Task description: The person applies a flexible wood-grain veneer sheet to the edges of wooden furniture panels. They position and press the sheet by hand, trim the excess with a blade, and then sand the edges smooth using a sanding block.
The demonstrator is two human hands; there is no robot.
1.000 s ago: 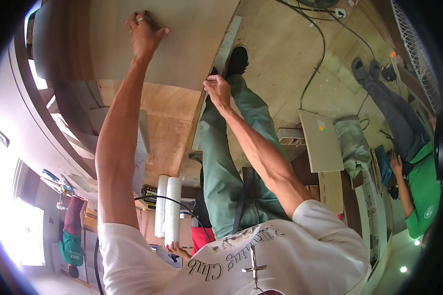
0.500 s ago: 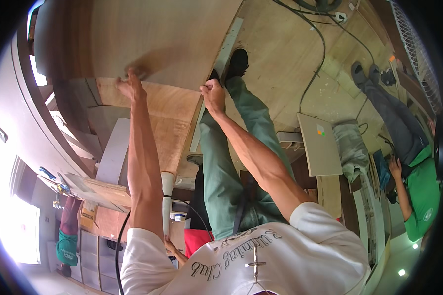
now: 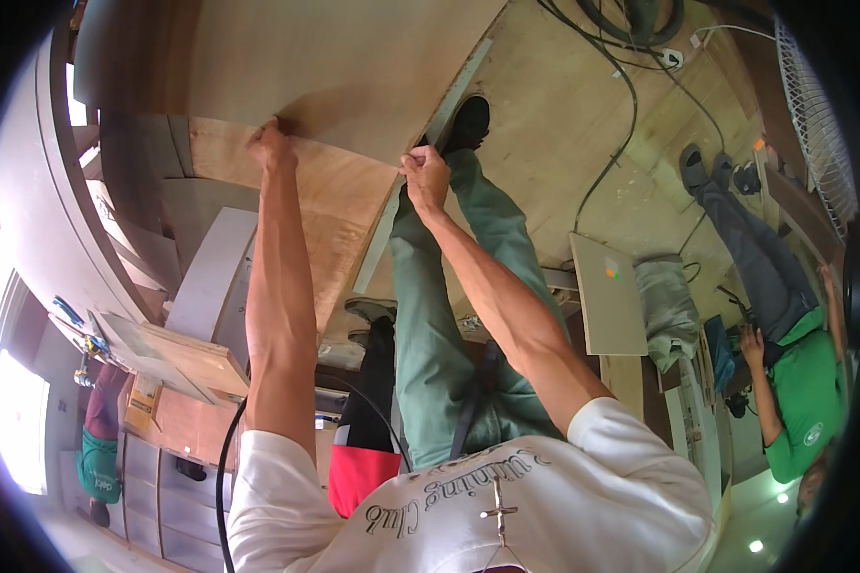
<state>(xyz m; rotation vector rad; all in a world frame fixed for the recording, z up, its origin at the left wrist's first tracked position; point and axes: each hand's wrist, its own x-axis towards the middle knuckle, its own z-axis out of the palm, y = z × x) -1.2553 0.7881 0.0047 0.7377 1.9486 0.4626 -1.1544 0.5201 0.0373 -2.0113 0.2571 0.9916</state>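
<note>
A large, thin brown sheet [image 3: 325, 67] with a wood-like surface lies over a lighter plywood panel [image 3: 325, 205], whose near part is uncovered. My left hand [image 3: 273, 145] is closed at the sheet's near edge, with the fingertips mostly hidden. At the sheet's near right corner, my right hand [image 3: 426, 180] pinches the edge between thumb and fingers. Both arms are stretched forward. A pale strip [image 3: 377, 239] runs along the panel's right side, beside my legs.
Black cables [image 3: 629, 124] trail over the floor on the right. A leaning beige board [image 3: 610, 296] and a plastic-wrapped bundle [image 3: 667, 306] stand there. Stacked boards [image 3: 196, 358] lie at left. A person in green [image 3: 805, 392] is at far right; another person in red [image 3: 363, 473] is partly hidden behind me.
My left hand has gone from spread, blurred fingers to closed at the sheet's edge. My right hand keeps its pinch at the corner. The whole view has shifted slightly.
</note>
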